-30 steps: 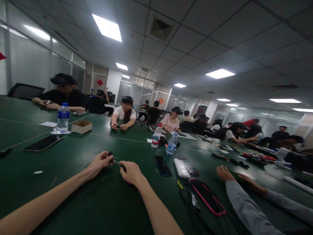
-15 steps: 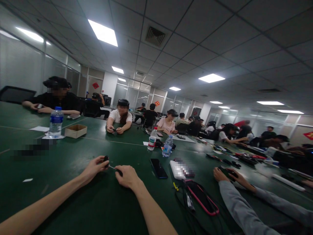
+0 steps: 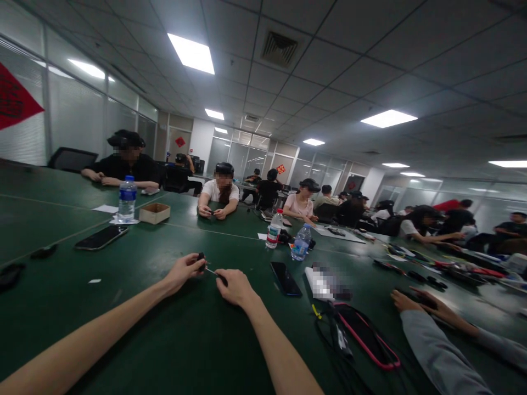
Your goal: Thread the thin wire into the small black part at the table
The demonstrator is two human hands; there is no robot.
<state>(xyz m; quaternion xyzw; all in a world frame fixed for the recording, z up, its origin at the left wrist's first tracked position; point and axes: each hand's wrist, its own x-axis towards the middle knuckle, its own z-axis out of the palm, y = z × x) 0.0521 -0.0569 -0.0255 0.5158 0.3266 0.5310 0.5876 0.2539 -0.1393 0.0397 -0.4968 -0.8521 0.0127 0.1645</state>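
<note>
My left hand [image 3: 184, 271] rests on the green table [image 3: 164, 340] with its fingers pinched round a small black part [image 3: 201, 257]. My right hand [image 3: 234, 286] lies just to the right of it, fingers curled round a thin tool with a dark handle [image 3: 221, 278]. The tool's metal shaft [image 3: 211, 270] reaches from my right hand to the black part. Both forearms stretch out from the lower left of the view.
A black phone [image 3: 285, 278] lies right of my hands, then a white box [image 3: 319, 283] and a pink-edged phone [image 3: 364, 340] with cables. A co-worker's grey sleeve [image 3: 436, 356] is at the lower right. Water bottles [image 3: 274, 229], a cardboard box [image 3: 154, 213] and seated people lie beyond.
My hands keep the same grip on the part and the tool. The view has swung to the left, so everything sits further right in the picture. The co-worker's hands shifted.
</note>
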